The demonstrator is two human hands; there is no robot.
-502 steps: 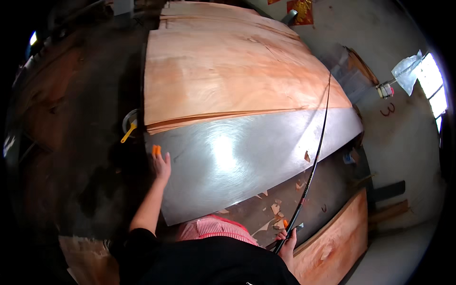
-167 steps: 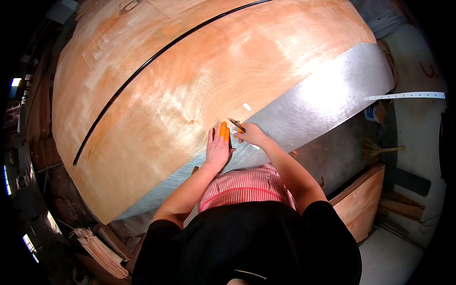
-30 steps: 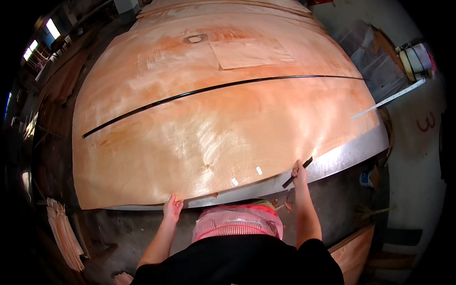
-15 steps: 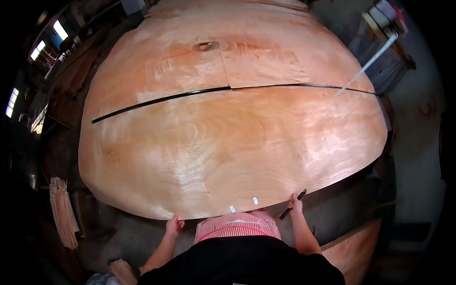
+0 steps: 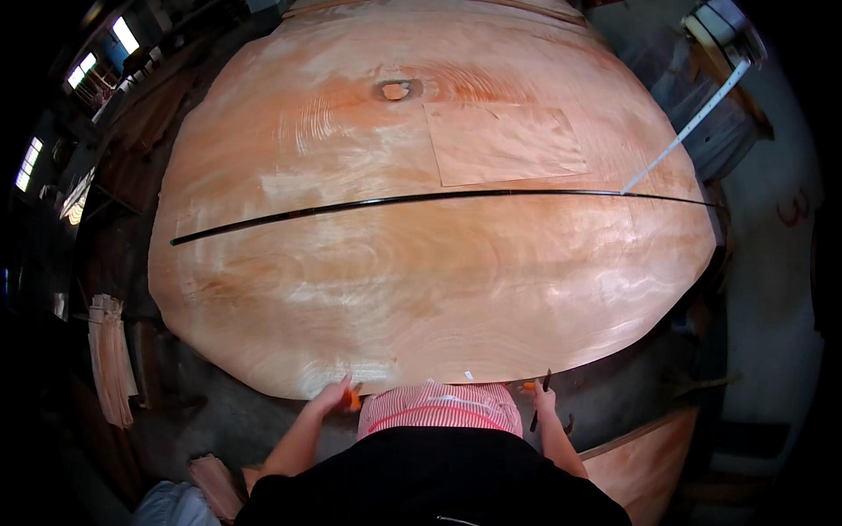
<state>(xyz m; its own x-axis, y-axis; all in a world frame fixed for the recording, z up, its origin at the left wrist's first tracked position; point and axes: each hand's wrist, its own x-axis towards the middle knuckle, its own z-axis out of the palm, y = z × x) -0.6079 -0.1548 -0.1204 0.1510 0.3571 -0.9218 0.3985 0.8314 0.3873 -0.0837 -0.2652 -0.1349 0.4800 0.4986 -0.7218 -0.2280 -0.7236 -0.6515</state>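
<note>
A large wooden sheet (image 5: 395, 298) spans the middle of the scene. The left hand (image 5: 332, 396) is at its near edge; whether it pinches the sheet cannot be told. The right hand (image 5: 544, 401) is clamped on a slim dark tool (image 5: 546, 380). A black rod (image 5: 386, 201) crosses the sheet, left to right.

**Rod (image 5: 395, 201) laid across the wood sheet (image 5: 386, 289)**

The sheet spans the middle of the frame, the rod running left to right over it. Behind the rod, right of centre, a smaller sheet (image 5: 509, 145) lies on top; a knot (image 5: 397, 89) sits up and left of that. At bottom centre, a label (image 5: 468, 375) is by the near edge, between the left grip (image 5: 333, 396) and the right grip (image 5: 542, 399), which has a tool (image 5: 547, 380). Veneer strips (image 5: 111, 359) stand lower left, a board (image 5: 645, 460) lower right.
</note>
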